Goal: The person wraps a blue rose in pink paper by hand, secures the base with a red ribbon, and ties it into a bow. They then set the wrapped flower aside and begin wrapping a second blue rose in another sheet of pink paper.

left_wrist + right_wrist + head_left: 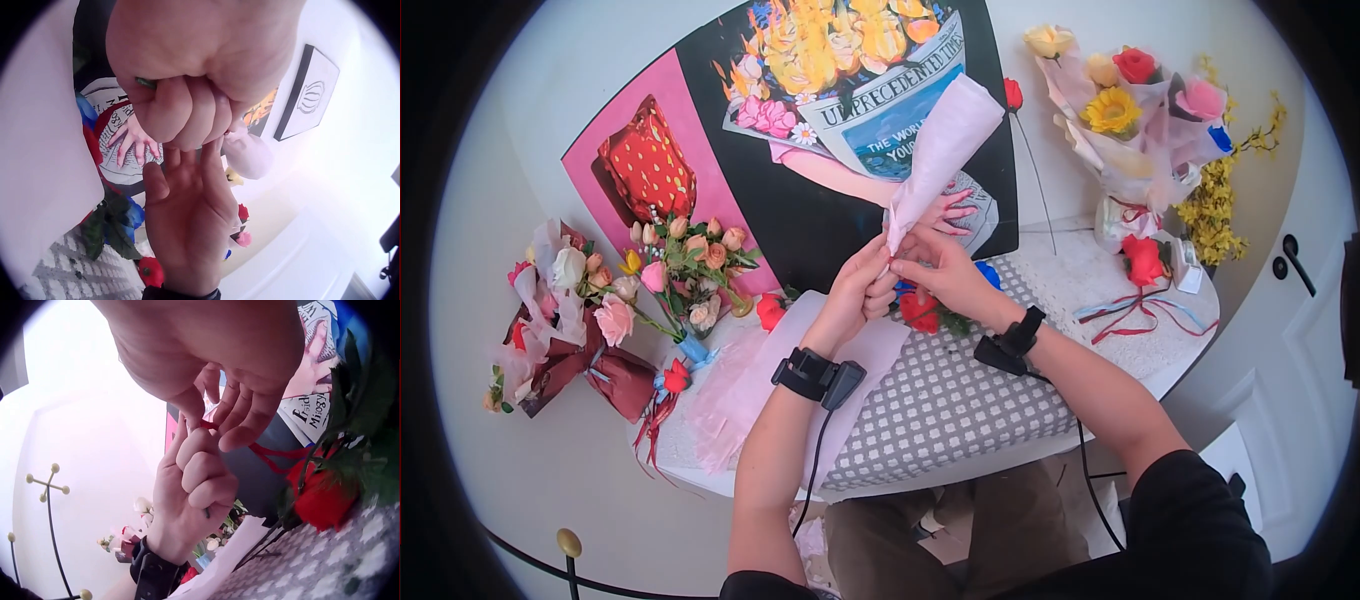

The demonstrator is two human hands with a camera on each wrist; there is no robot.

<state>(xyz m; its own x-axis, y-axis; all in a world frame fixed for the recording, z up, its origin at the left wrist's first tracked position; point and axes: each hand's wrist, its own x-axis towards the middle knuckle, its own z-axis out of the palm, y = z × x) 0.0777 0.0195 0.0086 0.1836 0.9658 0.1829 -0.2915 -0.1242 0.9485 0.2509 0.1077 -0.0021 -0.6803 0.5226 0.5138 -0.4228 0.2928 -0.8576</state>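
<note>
A white table [1055,285] spans the middle of the head view. Behind it, at upper centre, stands a large painting [800,225] of a hand holding newspaper-wrapped flowers. A gray-and-white checked cloth [960,400] covers the table's central part. At upper right stands a paper-wrapped bouquet [1125,120] with a sunflower and roses; at the left lies another bouquet [595,365] in burgundy wrapping. A pale pink sheet of wrapping paper [865,365] lies left of centre, partly over the cloth and beneath the left forearm.

The rolled pink paper cone [950,140] is held up at upper centre, in front of the painting, tilted with its wide end toward the upper right. The left hand [862,290] grips its narrow lower end, fingers curled tightly round it. The right hand [950,270] meets it there, thumb and fingertips nearly closed, pinching a red ribbon [269,452] that trails toward the right of the right wrist view. A red rose [325,497] lies on the cloth below that ribbon. Smallest, a green stem end [145,82] pokes out of the left fist.
</note>
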